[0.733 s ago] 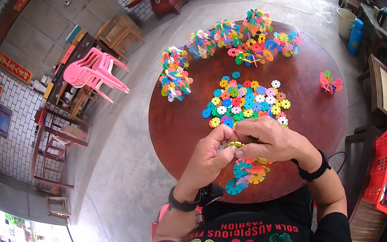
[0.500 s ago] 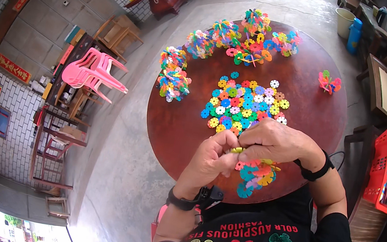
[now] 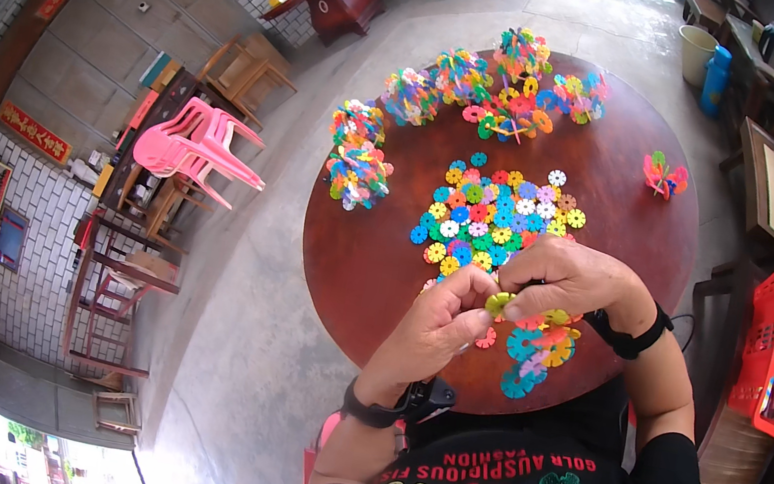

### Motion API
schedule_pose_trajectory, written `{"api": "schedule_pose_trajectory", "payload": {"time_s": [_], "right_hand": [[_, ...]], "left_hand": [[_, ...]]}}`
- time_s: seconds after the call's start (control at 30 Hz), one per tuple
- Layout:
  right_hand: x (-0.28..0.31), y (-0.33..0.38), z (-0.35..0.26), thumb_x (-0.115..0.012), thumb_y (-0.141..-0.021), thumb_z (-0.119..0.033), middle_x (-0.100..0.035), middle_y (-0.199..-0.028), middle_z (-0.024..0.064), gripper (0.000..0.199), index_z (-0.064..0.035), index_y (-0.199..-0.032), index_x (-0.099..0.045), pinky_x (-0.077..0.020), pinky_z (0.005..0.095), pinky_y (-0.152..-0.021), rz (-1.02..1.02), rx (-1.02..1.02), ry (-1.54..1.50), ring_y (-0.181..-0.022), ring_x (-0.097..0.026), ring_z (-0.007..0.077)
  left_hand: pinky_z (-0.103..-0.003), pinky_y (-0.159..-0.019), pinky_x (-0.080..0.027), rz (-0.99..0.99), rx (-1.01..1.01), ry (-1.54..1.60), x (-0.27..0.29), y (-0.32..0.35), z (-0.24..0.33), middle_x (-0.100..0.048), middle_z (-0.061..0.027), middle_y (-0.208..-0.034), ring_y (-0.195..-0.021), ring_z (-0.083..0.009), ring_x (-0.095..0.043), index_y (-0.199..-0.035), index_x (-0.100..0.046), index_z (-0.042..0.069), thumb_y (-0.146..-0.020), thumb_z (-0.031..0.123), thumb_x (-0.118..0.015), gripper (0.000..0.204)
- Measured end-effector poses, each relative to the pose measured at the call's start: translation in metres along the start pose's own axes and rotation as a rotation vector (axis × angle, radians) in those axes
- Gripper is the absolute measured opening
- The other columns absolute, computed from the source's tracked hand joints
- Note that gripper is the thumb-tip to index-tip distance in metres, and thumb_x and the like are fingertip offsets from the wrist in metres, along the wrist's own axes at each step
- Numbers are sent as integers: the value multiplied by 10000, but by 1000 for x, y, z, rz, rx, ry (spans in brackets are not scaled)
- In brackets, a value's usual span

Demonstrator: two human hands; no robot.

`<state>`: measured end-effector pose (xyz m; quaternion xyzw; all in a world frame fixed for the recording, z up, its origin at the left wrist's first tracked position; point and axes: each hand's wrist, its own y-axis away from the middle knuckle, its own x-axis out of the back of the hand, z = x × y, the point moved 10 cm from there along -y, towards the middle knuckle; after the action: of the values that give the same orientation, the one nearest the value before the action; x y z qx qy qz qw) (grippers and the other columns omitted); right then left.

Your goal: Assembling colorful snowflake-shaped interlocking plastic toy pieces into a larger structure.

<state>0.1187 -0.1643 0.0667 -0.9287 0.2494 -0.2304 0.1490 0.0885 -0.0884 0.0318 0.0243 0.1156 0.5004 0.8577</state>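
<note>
Close to the near edge of the round table, my left hand [image 3: 437,329] and my right hand [image 3: 571,279] meet fingertip to fingertip. Pinched between them is a yellow-green notched plastic disc [image 3: 499,304]; the fingers cover part of it, and any second piece there is hidden. Just below my right hand lies a cluster of joined discs [image 3: 529,354] in blue, orange, yellow and pink, partly covered by the hand. Beyond both hands spreads a flat pile of loose flower-shaped discs [image 3: 481,213] in many colours.
Several finished disc balls [image 3: 357,176] curve along the dark red table's [image 3: 353,267] far left rim. A small disc cluster [image 3: 663,174] sits at the right. Pink stools [image 3: 185,144] stand left of the table; a red crate [image 3: 763,347] of toys is at right.
The yellow-green disc has turned from nearly edge-on to showing more of its face. My fingers have shifted around it. The whole view has moved slightly.
</note>
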Motion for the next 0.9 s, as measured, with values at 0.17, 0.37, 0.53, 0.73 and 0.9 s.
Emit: {"api": "schedule_pose_trajectory", "payload": {"time_s": [0.17,0.37,0.53,0.73,0.9], "right_hand": [[-1,1,28,-665,-874,-259,-561,-637,74,289,22,-823,-621,-413,306,-559,17,-122,-15,-600,-503,126],[-11,3,26,-655,-890,-261,-566,-659,22,291,28,-863,-635,-417,272,-575,-46,-166,-251,-635,-498,82],[-27,13,17,-679,-874,-221,-588,-708,22,252,27,-894,-642,-425,261,-580,-294,-105,-334,-672,-517,66],[-36,11,0,-626,-909,-146,-603,-706,30,196,27,-819,-609,-442,270,-593,-491,-23,-433,-669,-558,97],[0,8,20,-656,-861,-147,-639,-708,70,164,7,-820,-620,-452,298,-582,-51,-102,-20,-632,-589,146]], "left_hand": [[-190,-683,-403,18,-224,-89,6,-11,-5,-523,34,-876,-774,-24,-475,-984,-491,69,-903,227,-664,248],[-167,-561,-342,10,-240,-245,2,-8,1,-535,35,-786,-672,-22,-452,-959,-505,75,-913,191,-647,189],[-231,-523,-401,-136,-339,-471,-22,2,6,-547,2,-722,-607,-64,-494,-933,-543,50,-935,179,-603,143],[-211,-467,-396,60,-432,-125,4,-1,18,-580,-17,-704,-537,-71,-504,-953,-537,52,-931,177,-608,146],[-226,-488,-409,335,-168,-19,76,-39,-47,-548,-11,-705,-542,-71,-483,-992,-488,63,-948,135,-558,109]]}}
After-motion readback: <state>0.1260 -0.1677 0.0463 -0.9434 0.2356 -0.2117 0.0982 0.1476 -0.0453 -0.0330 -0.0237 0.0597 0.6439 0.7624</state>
